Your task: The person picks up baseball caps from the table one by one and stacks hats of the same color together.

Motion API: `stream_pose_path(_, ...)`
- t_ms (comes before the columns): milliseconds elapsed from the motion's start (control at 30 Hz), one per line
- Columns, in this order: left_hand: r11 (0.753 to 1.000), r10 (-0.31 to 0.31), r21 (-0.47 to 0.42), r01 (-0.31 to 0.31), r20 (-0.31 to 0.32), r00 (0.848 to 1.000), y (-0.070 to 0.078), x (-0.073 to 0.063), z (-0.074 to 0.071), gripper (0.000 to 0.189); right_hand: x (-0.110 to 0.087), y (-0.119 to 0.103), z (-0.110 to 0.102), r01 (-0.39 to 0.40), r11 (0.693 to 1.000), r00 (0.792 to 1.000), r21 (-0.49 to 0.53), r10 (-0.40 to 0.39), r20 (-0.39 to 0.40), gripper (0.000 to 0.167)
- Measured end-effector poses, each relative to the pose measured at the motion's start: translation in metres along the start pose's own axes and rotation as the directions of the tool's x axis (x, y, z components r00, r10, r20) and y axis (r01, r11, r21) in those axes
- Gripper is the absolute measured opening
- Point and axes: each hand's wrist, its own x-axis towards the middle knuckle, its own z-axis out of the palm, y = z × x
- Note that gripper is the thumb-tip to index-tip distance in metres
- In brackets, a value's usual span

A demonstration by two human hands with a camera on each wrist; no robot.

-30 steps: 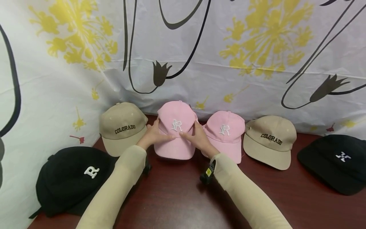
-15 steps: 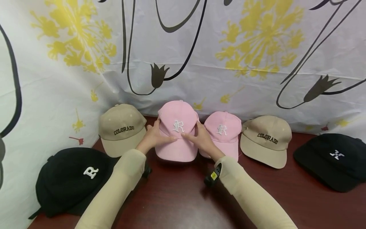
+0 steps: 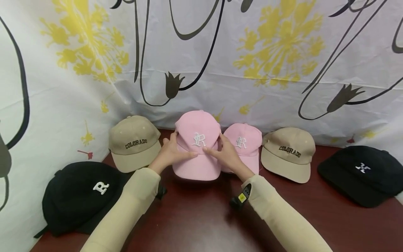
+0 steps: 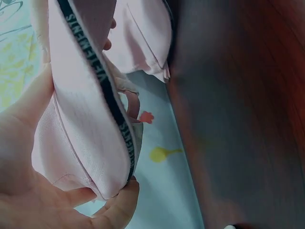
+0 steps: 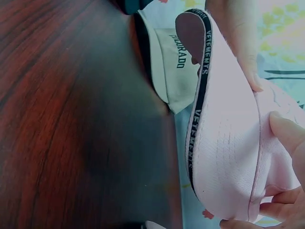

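Observation:
Both hands grip a pink baseball cap with a white embroidered R, one hand at each side. My left hand has its thumb across the base of the brim and its fingers around the cap's side. Mirroring it, my right hand lays its thumb near the logo, its fingers behind the cap's other side. Black tape lettered VETEMENTS edges the brim in the right wrist view. A second pink cap sits just behind my right hand, partly hidden by it.
Tan COLORADO caps stand on the left and right of the dark red table. Black caps lie at the far left and far right. A patterned white cloth hangs behind.
The held pink cap has come slightly right and nearer, and now overlaps the second pink cap more. Both hands keep their grip. The head view has shifted a little.

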Motion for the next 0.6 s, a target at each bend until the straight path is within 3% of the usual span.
stream_pose_path(367,0.999,0.033,0.001,-0.033,-0.009,0.999,0.021,-0.018,0.006,0.115,-0.021,-0.004,-0.025,0.074,0.997,0.997,-0.017,-0.074,-0.023,0.069)
stream_pose_path(600,0.999,0.046,0.016,-0.046,-0.003,0.999,0.033,-0.032,0.009,0.112,-0.039,-0.008,-0.04,0.065,0.998,0.998,-0.016,-0.065,-0.02,0.068)
